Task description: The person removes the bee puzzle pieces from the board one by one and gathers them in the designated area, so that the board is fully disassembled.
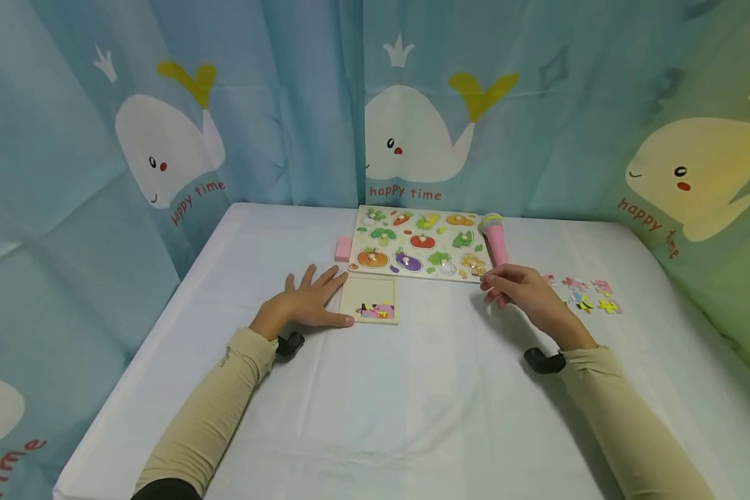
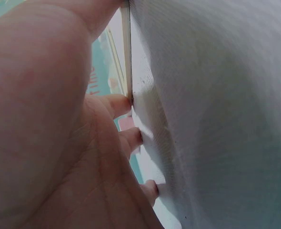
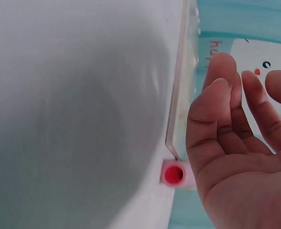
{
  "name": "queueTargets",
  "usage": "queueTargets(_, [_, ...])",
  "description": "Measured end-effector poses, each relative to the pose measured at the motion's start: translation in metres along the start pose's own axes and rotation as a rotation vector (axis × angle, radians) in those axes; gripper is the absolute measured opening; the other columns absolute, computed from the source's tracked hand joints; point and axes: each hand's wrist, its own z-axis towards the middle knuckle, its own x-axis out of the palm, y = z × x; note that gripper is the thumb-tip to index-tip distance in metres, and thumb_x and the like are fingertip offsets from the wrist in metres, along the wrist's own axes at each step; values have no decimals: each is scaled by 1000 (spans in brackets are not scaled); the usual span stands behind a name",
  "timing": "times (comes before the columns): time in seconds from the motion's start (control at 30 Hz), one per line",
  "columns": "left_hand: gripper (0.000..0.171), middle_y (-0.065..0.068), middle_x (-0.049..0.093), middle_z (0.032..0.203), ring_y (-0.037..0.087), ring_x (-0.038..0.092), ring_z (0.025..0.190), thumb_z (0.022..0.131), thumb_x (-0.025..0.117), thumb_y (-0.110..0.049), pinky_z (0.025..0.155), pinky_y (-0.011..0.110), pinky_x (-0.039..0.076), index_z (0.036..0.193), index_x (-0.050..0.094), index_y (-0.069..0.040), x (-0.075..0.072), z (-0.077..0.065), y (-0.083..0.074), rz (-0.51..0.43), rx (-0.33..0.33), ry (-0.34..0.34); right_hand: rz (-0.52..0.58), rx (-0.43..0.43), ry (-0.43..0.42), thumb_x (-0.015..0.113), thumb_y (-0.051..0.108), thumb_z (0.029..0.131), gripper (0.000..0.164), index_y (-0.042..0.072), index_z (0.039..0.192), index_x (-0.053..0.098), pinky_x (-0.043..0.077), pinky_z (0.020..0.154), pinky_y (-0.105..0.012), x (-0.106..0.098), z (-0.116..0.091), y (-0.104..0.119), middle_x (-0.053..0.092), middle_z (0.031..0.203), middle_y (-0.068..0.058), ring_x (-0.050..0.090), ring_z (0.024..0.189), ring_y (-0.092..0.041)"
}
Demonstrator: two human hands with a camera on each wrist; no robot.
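Observation:
A small square wooden puzzle tray (image 1: pixel 367 288) lies on the table with a few colourful jigsaw pieces (image 1: pixel 376 310) along its lower right. My left hand (image 1: pixel 309 302) is spread flat at the tray's left side, thumb at its lower corner and forefinger at its upper corner. In the left wrist view the fingertips (image 2: pixel 123 104) meet the tray's edge and the cloth. Above the table, my right hand (image 1: pixel 517 288) hovers between the tray and several loose jigsaw pieces (image 1: pixel 594 295). Its fingers are loosely curled, thumb tip against the forefinger (image 3: pixel 221 64), with nothing showing between them.
A wooden vegetable knob puzzle (image 1: pixel 421 258) lies behind the tray. A pink toy microphone (image 1: pixel 496 243) is at its right end, near my right hand, and a pink block (image 1: pixel 343 248) at its left. A whale-print curtain (image 1: pixel 312 104) stands round the white-covered table (image 1: pixel 375 403).

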Motion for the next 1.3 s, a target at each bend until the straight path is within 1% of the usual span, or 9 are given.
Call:
queueTargets(0.1, [108,8,-3,180,45,-14,161,96,63,-69,120,75,-8,175,9,-18,0,0,-1,-8,3,-4,9,8,14,60,22,112,40,-13,131,61,55,78,-27,5,3,2,70,116,-19,67,88,-17])
queueTargets(0.23, [108,8,-2,180,45,-13,161,96,64,-68,120,76,-8,175,10,-19,2,-1,-1,-17,0,-11,40,-17,28,59,20,112,38,-15,130,61,56,78,-27,11,5,3,69,116,-21,67,88,-17])
queueTargets(0.4, [107,8,-2,180,46,-12,161,96,63,-69,119,77,-5,175,10,-20,3,-2,-2,-5,-3,-4,72,-46,49,58,16,112,36,-17,128,60,56,77,-27,19,9,2,68,118,-24,68,89,-17])
queueTargets(0.57, [107,7,-1,180,46,-12,161,96,63,-70,119,77,-5,175,11,-21,4,-3,-4,0,-2,-8,90,-60,45,58,17,112,40,-19,129,58,56,77,-26,25,14,7,68,118,-27,68,87,-16])
queueTargets(0.8, [106,7,0,180,45,-12,161,96,64,-69,120,77,-5,175,12,-21,2,-3,-3,5,-9,-19,119,-80,60,57,15,112,38,-20,129,58,57,77,-26,36,23,21,69,117,-23,69,90,-16])
queueTargets(0.97, [106,8,-1,180,45,-12,161,96,64,-69,120,77,-5,175,11,-20,5,-4,-2,-2,-10,-10,125,-105,78,58,13,112,37,-21,127,59,57,76,-27,45,29,25,68,114,-21,69,92,-18])
queueTargets(1.17, [106,8,0,180,45,-10,162,96,63,-70,120,77,-4,175,12,-20,6,-1,-1,8,-2,-26,125,-111,71,61,14,110,37,-20,126,60,57,77,-28,53,33,31,68,117,-24,68,94,-19])
queueTargets(1.3, [106,7,1,180,45,-9,162,96,63,-70,120,76,-3,175,12,-21,4,-1,-1,19,-12,-28,127,-121,92,61,13,110,37,-20,127,60,57,77,-27,61,37,36,67,118,-26,69,95,-18])
